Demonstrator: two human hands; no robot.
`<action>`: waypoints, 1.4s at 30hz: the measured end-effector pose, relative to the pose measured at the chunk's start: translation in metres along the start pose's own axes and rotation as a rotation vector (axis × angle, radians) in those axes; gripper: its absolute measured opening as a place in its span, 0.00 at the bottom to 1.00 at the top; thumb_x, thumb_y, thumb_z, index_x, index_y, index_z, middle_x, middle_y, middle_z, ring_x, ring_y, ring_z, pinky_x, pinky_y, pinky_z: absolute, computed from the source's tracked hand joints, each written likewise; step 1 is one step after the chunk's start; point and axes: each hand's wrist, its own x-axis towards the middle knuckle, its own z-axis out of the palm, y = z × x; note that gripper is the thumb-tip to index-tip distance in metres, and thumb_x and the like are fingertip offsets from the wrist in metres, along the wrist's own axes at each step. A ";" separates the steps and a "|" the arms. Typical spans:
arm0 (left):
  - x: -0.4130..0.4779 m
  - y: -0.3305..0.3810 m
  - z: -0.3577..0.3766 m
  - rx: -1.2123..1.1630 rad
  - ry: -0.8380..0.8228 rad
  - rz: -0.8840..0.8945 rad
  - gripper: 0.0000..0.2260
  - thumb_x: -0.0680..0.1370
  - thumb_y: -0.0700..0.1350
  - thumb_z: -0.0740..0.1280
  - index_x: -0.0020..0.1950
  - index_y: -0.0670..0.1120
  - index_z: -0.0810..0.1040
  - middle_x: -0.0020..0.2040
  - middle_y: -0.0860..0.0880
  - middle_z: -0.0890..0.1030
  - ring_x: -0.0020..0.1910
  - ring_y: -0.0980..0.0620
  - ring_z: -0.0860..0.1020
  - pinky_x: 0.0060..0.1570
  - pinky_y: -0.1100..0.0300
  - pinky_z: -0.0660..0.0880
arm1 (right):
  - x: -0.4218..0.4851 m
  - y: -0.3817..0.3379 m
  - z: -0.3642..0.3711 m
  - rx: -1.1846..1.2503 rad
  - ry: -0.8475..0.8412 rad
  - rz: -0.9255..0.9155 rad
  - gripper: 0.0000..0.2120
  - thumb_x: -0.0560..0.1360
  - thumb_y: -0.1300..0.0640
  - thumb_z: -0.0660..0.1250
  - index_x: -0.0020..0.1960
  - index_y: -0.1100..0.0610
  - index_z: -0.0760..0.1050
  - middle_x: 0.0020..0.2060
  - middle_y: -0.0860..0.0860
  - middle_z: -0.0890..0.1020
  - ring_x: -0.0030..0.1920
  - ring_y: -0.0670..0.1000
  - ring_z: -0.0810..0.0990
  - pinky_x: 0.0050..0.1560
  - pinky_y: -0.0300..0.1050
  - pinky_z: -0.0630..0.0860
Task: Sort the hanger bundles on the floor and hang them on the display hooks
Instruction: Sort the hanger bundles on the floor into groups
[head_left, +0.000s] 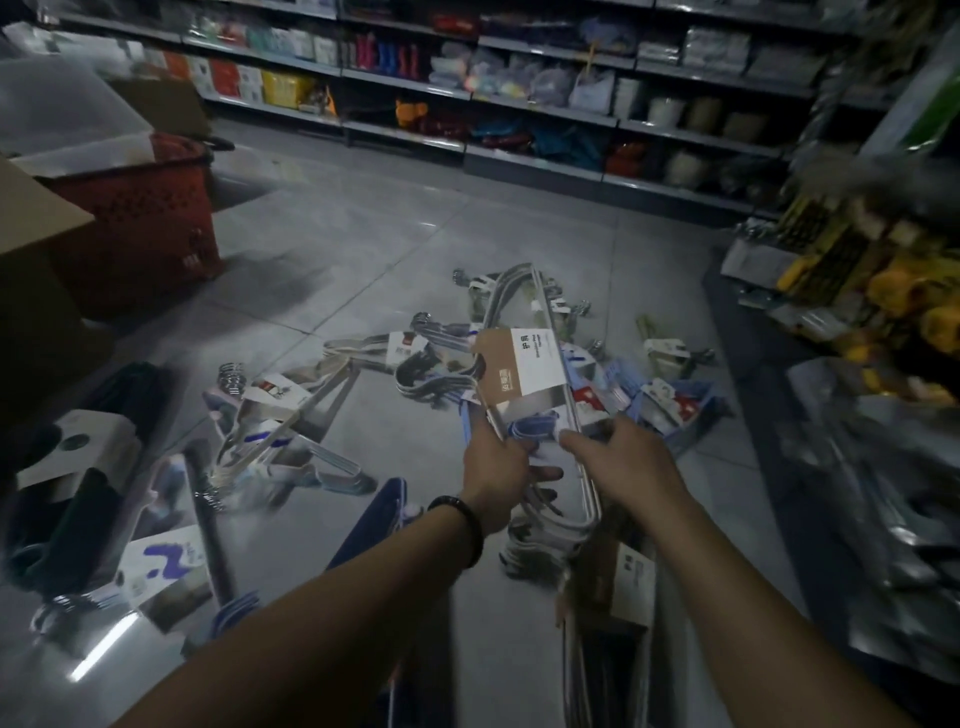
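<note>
The left hand (497, 475) and right hand (626, 467) both curl round the silver hanger bundle (524, 364) over loose bundles (291, 400) strewn nine to one o'clock on the floor (374, 244); best lift it level, lest hooks snag.

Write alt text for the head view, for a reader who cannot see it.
A person's left hand and right hand hold a bundle of metal hangers with a brown-and-white label above a dim shop floor. More hanger bundles lie scattered on it, with a red basket at left and stocked shelves behind.
</note>
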 end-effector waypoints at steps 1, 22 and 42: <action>-0.003 -0.002 0.006 0.021 0.016 0.019 0.26 0.82 0.33 0.61 0.78 0.52 0.65 0.61 0.38 0.82 0.41 0.35 0.88 0.36 0.42 0.85 | 0.002 0.007 -0.004 0.006 -0.036 0.007 0.37 0.70 0.27 0.66 0.70 0.49 0.77 0.65 0.52 0.82 0.61 0.58 0.81 0.61 0.54 0.78; -0.065 -0.133 0.033 1.127 -0.372 0.092 0.12 0.81 0.51 0.68 0.63 0.49 0.80 0.58 0.48 0.85 0.56 0.45 0.84 0.56 0.54 0.81 | -0.022 0.162 0.035 -0.082 -0.288 0.281 0.21 0.78 0.59 0.64 0.70 0.61 0.77 0.63 0.61 0.82 0.56 0.62 0.83 0.47 0.46 0.81; -0.058 -0.045 -0.056 1.641 -0.441 0.125 0.16 0.83 0.56 0.64 0.60 0.45 0.82 0.54 0.41 0.84 0.52 0.38 0.84 0.51 0.46 0.83 | 0.051 0.087 0.046 -0.491 -0.418 0.291 0.36 0.69 0.31 0.64 0.68 0.53 0.76 0.61 0.57 0.79 0.56 0.61 0.79 0.59 0.59 0.78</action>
